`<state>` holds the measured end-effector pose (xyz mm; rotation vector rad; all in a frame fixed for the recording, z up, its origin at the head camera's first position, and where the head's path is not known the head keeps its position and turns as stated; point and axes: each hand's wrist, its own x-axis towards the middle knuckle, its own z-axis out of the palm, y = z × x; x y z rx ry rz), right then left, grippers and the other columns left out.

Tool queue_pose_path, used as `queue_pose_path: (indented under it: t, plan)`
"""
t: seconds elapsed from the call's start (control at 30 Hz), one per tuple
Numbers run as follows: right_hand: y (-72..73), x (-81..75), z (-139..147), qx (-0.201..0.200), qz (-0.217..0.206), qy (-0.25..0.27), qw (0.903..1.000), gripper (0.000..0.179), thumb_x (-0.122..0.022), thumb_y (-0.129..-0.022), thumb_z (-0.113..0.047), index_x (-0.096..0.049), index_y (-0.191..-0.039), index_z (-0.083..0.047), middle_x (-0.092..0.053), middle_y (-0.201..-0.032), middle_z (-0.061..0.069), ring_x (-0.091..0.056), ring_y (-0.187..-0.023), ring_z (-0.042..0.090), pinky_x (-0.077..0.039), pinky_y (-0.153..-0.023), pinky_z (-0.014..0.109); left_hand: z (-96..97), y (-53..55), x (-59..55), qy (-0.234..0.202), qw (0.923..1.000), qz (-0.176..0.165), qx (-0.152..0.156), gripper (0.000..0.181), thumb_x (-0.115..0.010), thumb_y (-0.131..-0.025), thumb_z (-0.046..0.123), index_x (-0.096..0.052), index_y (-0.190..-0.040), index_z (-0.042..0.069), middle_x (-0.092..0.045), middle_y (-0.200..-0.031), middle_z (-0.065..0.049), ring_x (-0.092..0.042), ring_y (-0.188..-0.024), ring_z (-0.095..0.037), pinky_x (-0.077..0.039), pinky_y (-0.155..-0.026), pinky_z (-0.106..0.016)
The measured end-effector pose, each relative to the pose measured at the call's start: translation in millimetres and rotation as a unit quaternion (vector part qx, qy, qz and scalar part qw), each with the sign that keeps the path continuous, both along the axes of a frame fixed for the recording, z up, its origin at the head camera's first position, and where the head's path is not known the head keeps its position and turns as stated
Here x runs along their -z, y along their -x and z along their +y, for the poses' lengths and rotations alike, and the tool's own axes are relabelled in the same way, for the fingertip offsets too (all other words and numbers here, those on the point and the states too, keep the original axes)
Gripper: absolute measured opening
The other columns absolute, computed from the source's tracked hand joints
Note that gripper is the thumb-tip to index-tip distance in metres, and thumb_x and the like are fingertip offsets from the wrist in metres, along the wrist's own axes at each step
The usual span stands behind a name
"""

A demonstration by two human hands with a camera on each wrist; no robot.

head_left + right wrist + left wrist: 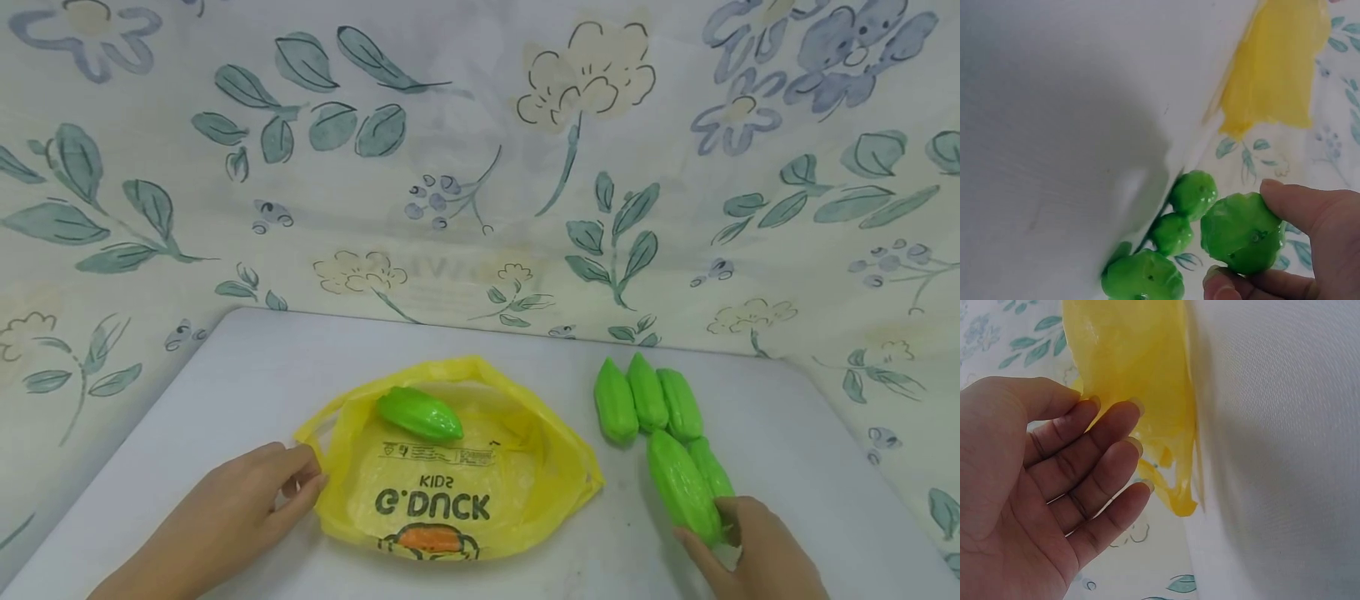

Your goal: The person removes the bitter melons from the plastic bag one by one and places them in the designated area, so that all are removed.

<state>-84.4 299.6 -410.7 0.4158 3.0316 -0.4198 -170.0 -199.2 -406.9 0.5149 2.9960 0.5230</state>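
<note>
A yellow plastic bag (551,512) lies on the table with its mouth spread wide, its "G.DUCK KIDS" print upside down. Inside it rests one glossy green ribbed fruit (422,414), pointed at one end. At the bag's left edge, my left hand (240,508) pinches the plastic between thumb and index finger; the other fingers are loosely bent in the left wrist view. My right hand (765,554) grips another green ribbed fruit (682,487) by its near end, thumb on one side and fingers on the other. In the right wrist view this fruit (1241,231) shows its lobed end.
Beyond the right hand, three green fruits (647,396) lie side by side on the white table (315,342). One more green fruit (712,467) is partly hidden behind the held one. A flower-printed cloth (480,200) stands behind the table and along its sides.
</note>
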Motion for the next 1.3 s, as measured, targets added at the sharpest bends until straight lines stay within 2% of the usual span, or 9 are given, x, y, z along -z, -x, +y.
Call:
queue_pose_path:
  t: [0.3, 0.67, 0.87, 1.03, 1.3]
  plan:
    - [7.3, 8.4, 1.1, -0.013, -0.038, -0.035, 0.9986, 0.085, -0.08, -0.086, -0.058, -0.055, -0.123, 0.014, -0.06, -0.095, 0.009, -0.053, -0.079, 0.021, -0.055, -0.075, 0.045, 1.8, 0.4, 0.3, -0.003, 0.9999, -0.011, -0.001, 0.011, -0.074, -0.096, 0.026, -0.064, -0.092, 0.026, -0.056, -0.082, 0.014, -0.049, -0.074, -0.007, -0.052, -0.069, -0.029]
    - [8.3, 15.2, -4.7, -0.058, -0.013, -0.07, 0.9958, 0.07, -0.082, -0.089, -0.044, -0.054, -0.119, 0.013, -0.051, -0.083, 0.007, -0.05, -0.072, 0.02, -0.048, -0.062, 0.037, 1.4, -0.2, 0.2, -0.005, 0.9999, -0.013, -0.006, 0.012, -0.074, -0.096, 0.025, -0.063, -0.092, 0.026, -0.055, -0.081, 0.013, -0.049, -0.074, -0.008, -0.051, -0.068, -0.028]
    - [14.6, 17.5, -7.3, -0.036, -0.076, -0.062, 0.9945, 0.082, -0.078, -0.089, -0.053, -0.05, -0.129, 0.014, -0.055, -0.09, 0.009, -0.053, -0.076, 0.022, -0.052, -0.065, 0.041, 1.0, -0.4, 1.0, -0.005, 0.9998, -0.017, -0.009, 0.011, -0.074, -0.096, 0.026, -0.064, -0.092, 0.026, -0.056, -0.081, 0.013, -0.049, -0.074, -0.008, -0.052, -0.069, -0.029]
    - [17.6, 21.4, -8.9, -0.01, -0.126, -0.053, 0.9906, 0.087, -0.078, -0.085, -0.061, -0.051, -0.126, 0.011, -0.052, -0.088, 0.007, -0.051, -0.075, 0.022, -0.05, -0.064, 0.038, 0.3, -2.0, 3.6, -0.005, 0.9999, -0.01, -0.003, 0.012, -0.074, -0.096, 0.026, -0.063, -0.091, 0.027, -0.055, -0.08, 0.014, -0.048, -0.072, -0.006, -0.051, -0.067, -0.028]
    - [15.4, 21.2, -6.3, -0.02, -0.113, -0.049, 0.9922, 0.092, -0.081, -0.082, -0.062, -0.049, -0.126, 0.013, -0.051, -0.088, 0.008, -0.05, -0.075, 0.022, -0.05, -0.065, 0.039, -0.6, -2.2, 4.7, -0.006, 1.0, 0.005, -0.002, 0.013, -0.073, -0.096, 0.024, -0.062, -0.09, 0.027, -0.054, -0.08, 0.014, -0.047, -0.073, -0.007, -0.05, -0.066, -0.027]
